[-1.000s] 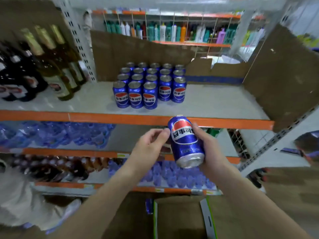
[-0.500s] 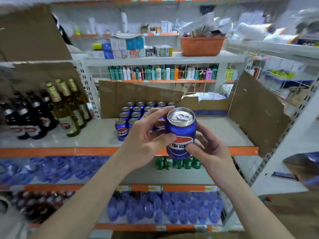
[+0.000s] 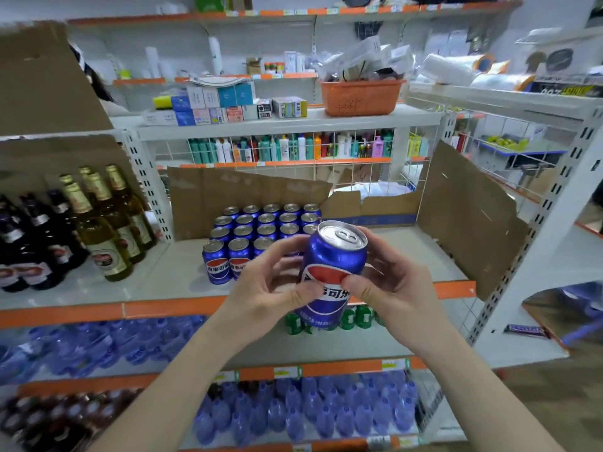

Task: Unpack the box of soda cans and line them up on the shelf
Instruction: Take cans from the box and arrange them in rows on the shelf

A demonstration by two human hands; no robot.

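Both my left hand (image 3: 270, 288) and right hand (image 3: 385, 288) pinch one blue Pepsi can (image 3: 329, 272), tilted, in front of the shelved block of cans (image 3: 261, 236), which I might topple if I set it down crooked.

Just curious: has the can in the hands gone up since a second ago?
Yes. The held can has risen from below the orange shelf edge to overlap the shelved cans, and has turned top-up.
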